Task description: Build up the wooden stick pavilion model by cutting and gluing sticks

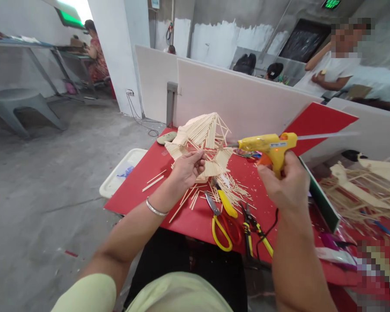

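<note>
Right hand (287, 180) gripping a yellow glue gun (268, 145), left hand (187, 170) with fingers curled in, can't tell if it holds anything, a stick model (203, 132) just past it on a red table (133, 197), loose sticks (236, 191) and scissors (216, 211) in front.

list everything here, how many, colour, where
flat tabletop: one, red, middle of view
plastic glue gun: one, yellow, in right hand
peaked wooden-stick model: one, pale, centre
loose thin sticks: many, pale, scattered on tabletop
metal scissors: one pair, yellow and red handles, near edge
slim-handled tool: one, yellow, beside scissors
pliers-like cutters: one, black and yellow, right of scissors
shallow tray: one, white, left of tabletop
plastic stool: one, grey, far left
upright panels: at least three, white, behind tabletop
large stick frame: one, pale, far right
other people: at least two, red and white clothes, background
bracelet: one, silver, left wrist
left hand: one, bare, at model
right hand: one, bare, on glue gun
</note>
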{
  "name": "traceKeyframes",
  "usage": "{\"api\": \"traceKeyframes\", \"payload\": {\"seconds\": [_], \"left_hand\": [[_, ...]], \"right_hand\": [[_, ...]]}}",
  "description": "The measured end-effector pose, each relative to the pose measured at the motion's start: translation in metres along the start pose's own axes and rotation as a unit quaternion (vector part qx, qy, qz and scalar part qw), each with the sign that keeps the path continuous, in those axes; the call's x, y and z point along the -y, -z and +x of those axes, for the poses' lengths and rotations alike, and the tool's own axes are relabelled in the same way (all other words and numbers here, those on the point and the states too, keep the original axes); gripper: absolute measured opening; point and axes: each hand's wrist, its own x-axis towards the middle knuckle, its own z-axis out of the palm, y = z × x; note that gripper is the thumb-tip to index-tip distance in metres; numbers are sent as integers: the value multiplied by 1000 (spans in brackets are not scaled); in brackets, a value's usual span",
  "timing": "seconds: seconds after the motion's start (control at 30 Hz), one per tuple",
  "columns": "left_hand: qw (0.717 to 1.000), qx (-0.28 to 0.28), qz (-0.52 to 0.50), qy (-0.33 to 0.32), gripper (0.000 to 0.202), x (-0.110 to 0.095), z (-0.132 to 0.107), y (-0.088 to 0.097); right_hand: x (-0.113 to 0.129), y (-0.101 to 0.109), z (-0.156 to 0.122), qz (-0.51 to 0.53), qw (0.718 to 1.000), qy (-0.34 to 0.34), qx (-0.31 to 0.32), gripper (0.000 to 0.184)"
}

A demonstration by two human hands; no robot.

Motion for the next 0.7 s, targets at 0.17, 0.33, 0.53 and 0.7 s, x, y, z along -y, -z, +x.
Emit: {"api": "traceKeyframes", "payload": {"seconds": [0.17, 0.33, 0.53, 0.7], "left_hand": [[1000, -9, 4, 2, 10, 1, 2, 0], [1000, -20, 1, 17, 6, 0, 3, -1], [999, -29, 1, 18, 8, -2, 4, -3], [1000, -27, 2, 15, 10, -3, 3, -4]], "right_hand": [[37, -22, 21, -138, 985, 97, -42, 50], [50, -34, 35, -254, 949, 166, -81, 51], [59, -33, 44, -327, 923, 203, -34, 42], [61, -37, 48, -358, 905, 228, -15, 43]]}}
